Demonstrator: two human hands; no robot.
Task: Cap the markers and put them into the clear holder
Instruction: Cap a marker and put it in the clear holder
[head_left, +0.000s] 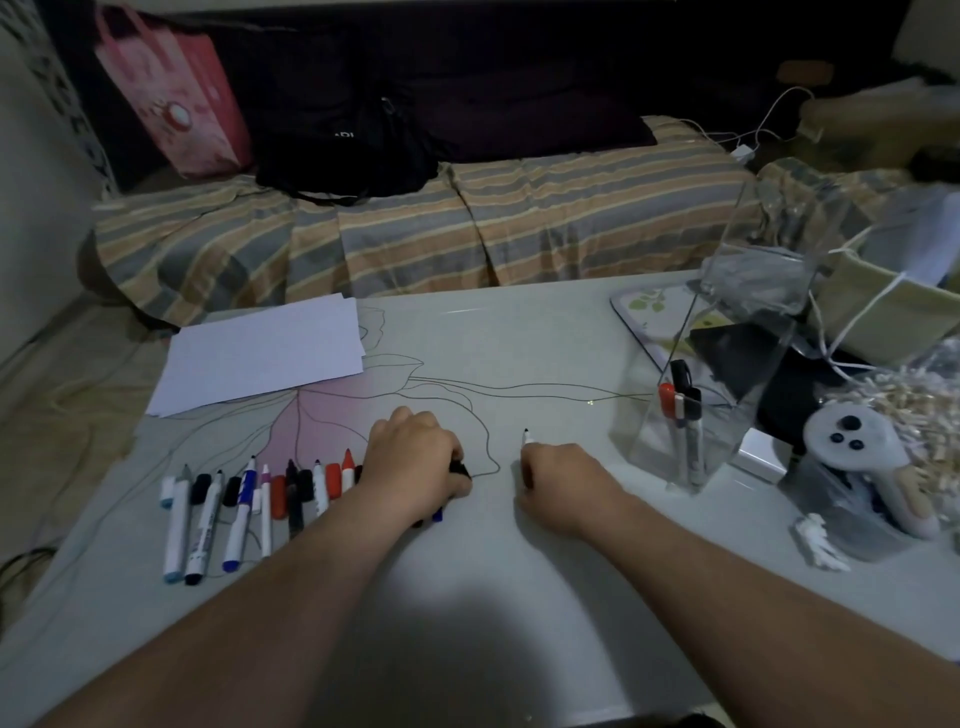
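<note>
Several uncapped markers (239, 512) and loose caps (306, 483) lie in a row on the grey table (467, 623), left of centre. My left hand (415, 460) rests at the right end of that row, fingers closed on a black cap (460, 469); a blue marker end (438, 515) pokes out beneath it. My right hand (558, 480) grips an uncapped white marker (528, 440), its black tip pointing away from me. The clear holder (691, 410) stands to the right and holds capped markers, one red-capped (666, 400) and black-capped ones (688, 402).
A stack of white paper (265, 353) lies at the table's far left. At the right sit a white controller (857, 447), a small white box (761, 454), shredded paper filler (904, 410), a tiny white figure (821, 540) and bags. A striped bed (415, 234) runs behind.
</note>
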